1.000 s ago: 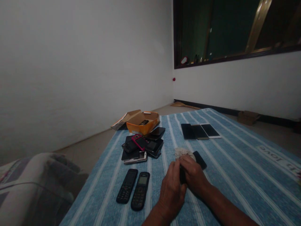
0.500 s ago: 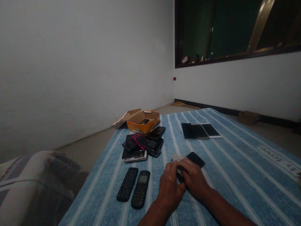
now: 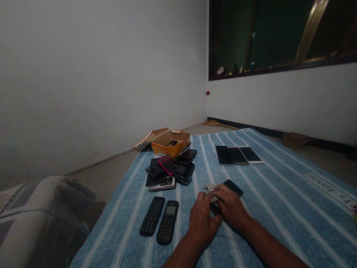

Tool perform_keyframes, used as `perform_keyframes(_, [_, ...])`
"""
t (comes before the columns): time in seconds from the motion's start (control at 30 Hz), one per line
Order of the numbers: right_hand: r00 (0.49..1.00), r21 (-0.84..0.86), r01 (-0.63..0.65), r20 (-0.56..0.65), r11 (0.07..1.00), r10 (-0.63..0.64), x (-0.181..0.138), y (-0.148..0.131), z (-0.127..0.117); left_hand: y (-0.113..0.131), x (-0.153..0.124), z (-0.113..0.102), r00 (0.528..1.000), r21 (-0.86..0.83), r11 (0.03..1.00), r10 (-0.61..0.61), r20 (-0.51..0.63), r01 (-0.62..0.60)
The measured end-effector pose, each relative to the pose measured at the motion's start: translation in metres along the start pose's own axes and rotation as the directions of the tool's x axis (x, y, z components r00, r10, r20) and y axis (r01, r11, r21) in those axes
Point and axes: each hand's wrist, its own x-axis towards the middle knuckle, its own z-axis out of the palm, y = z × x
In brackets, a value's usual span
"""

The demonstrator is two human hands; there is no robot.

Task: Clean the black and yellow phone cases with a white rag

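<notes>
Close together over the striped cloth, my left hand (image 3: 202,219) and my right hand (image 3: 230,203) both have bent fingers. Between them shows a dark object (image 3: 215,210), probably a phone, mostly covered; my left hand is closed around it. Crumpled whitish tissue (image 3: 209,187) pokes out beyond the fingertips, pinched by my right hand against the dark object. Just past my right hand lies a black smartphone (image 3: 235,188), partly hidden by it. Left of my hands, two black keypad phones, one (image 3: 152,216) and another (image 3: 167,222), rest side by side.
A blue striped cloth (image 3: 192,257) covers the surface. Farther left is a pile of phones (image 3: 167,171), one with a pink frame, before an open orange box (image 3: 170,149) holding a phone. Several flat smartphones (image 3: 238,155) lie in a row at the back right.
My right hand's fingers and the whitish tissue have shifted slightly against the dark object. The view has moved a little; the phones on the cloth stay where they were.
</notes>
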Motion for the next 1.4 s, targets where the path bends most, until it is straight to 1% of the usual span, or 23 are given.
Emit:
perform_keyframes(0.07, [1.000,-0.013,0.006,0.013,1.000,-0.006,0.000,-0.002,-0.001,-0.003,-0.001,0.002,1.000,-0.034,0.999,0.001,-0.031,-0.002])
perform_keyframes(0.13, [0.999,-0.009,0.022,0.026,1.000,-0.021,0.000,-0.005,-0.002,-0.005,-0.001,0.003,0.999,-0.052,0.999,0.008,-0.032,-0.010])
perform_keyframes(0.27, [0.996,0.019,0.045,0.077,0.999,-0.047,-0.001,-0.009,-0.002,-0.002,0.001,0.000,1.000,-0.010,1.000,-0.009,0.027,0.009])
perform_keyframes(0.4, [0.996,-0.007,0.039,0.080,0.999,-0.038,-0.003,-0.006,-0.001,0.006,0.004,-0.006,0.996,0.025,0.998,-0.059,0.072,0.057])
perform_keyframes(0.47, [0.996,-0.070,0.060,0.075,0.996,-0.055,-0.004,-0.005,-0.001,0.007,0.004,-0.007,0.995,0.027,0.998,-0.056,0.083,0.054])
perform_keyframes(0.53, [0.996,-0.173,0.083,0.054,0.981,-0.075,-0.004,-0.007,-0.003,0.007,0.003,-0.007,0.995,0.038,0.998,-0.049,0.089,0.046])
perform_keyframes(0.63, [0.996,-0.404,0.085,0.005,0.911,-0.091,-0.003,-0.012,-0.005,0.005,0.002,-0.006,0.994,0.065,0.997,-0.037,0.098,0.031])
perform_keyframes(0.67, [0.997,-0.487,0.064,-0.006,0.871,-0.076,-0.003,-0.014,-0.007,0.006,0.002,-0.005,0.994,0.074,0.997,-0.036,0.100,0.029])
perform_keyframes(0.73, [1.000,-0.628,-0.018,-0.014,0.778,0.012,-0.002,-0.018,-0.010,0.007,0.002,-0.006,0.993,0.096,0.995,-0.045,0.108,0.035])
perform_keyframes(0.8, [0.989,-0.710,-0.096,0.010,0.698,0.146,0.000,-0.022,-0.013,0.009,0.002,-0.008,0.990,0.119,0.991,-0.072,0.122,0.057])
perform_keyframes(0.87, [0.963,-0.746,-0.127,0.065,0.654,0.261,0.001,-0.025,-0.017,0.010,0.002,-0.009,0.985,0.134,0.988,-0.092,0.144,0.073])
perform_keyframes(0.93, [0.933,-0.751,-0.125,0.133,0.648,0.335,0.003,-0.028,-0.019,0.010,0.002,-0.010,0.982,0.138,0.987,-0.100,0.158,0.079])
perform_keyframes(1.03, [0.903,-0.725,-0.133,0.194,0.676,0.385,0.004,-0.031,-0.018,0.007,0.002,-0.008,0.982,0.131,0.989,-0.096,0.160,0.075])
perform_keyframes(1.13, [0.906,-0.651,-0.171,0.192,0.739,0.378,0.003,-0.035,-0.013,0.004,0.001,-0.006,0.985,0.133,0.990,-0.069,0.158,0.048])
perform_keyframes(1.27, [0.908,-0.518,-0.245,0.173,0.819,0.381,0.004,-0.041,-0.009,0.007,0.002,-0.009,0.983,0.145,0.989,-0.058,0.176,0.032])
perform_keyframes(1.4, [0.909,-0.350,-0.264,0.221,0.899,0.353,0.007,-0.044,-0.013,0.010,0.003,-0.011,0.978,0.181,0.983,-0.061,0.201,0.024])
